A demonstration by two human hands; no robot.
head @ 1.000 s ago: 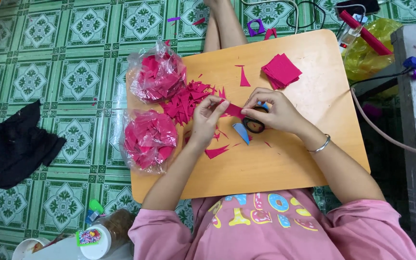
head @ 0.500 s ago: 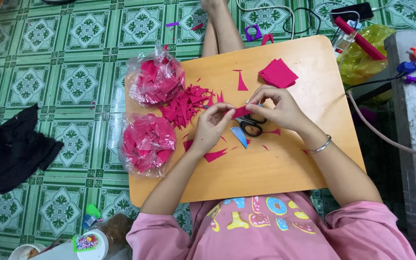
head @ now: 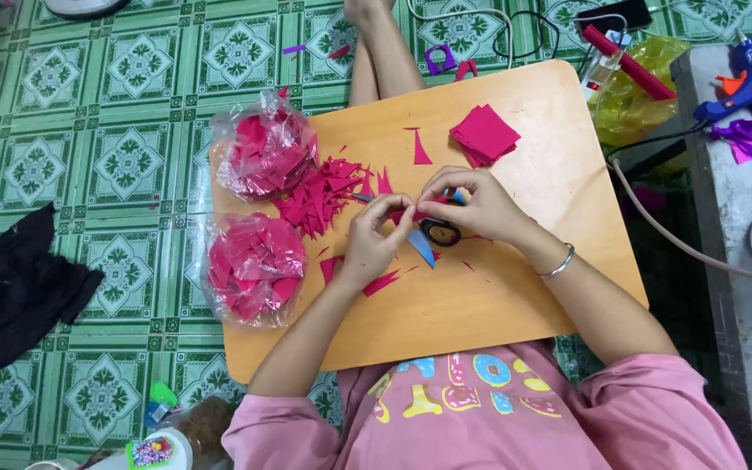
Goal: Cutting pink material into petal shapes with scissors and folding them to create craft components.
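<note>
Pink paper piece [head: 412, 211] is pinched between the fingertips of both hands, which meet above the middle of the wooden surface [head: 515, 296]. Left hand [head: 376, 239] closes on it from the near side, right hand [head: 467, 202] from the far side; both sets of fingers are drawn together on the paper. Black-handled scissors [head: 439, 231] lie on the surface directly beneath the right hand, touching or nearly touching it. A blue sliver [head: 422, 247] lies just beside the scissors, between the two hands. A heap of pink cuttings [head: 319, 196] sits just left of the left hand. Two clear bags of pink pieces [head: 258, 152] stand further left. A stack of pink squares [head: 484, 135] lies beyond the right hand, apart from it. A silver bangle [head: 559, 261] circles the right wrist.
</note>
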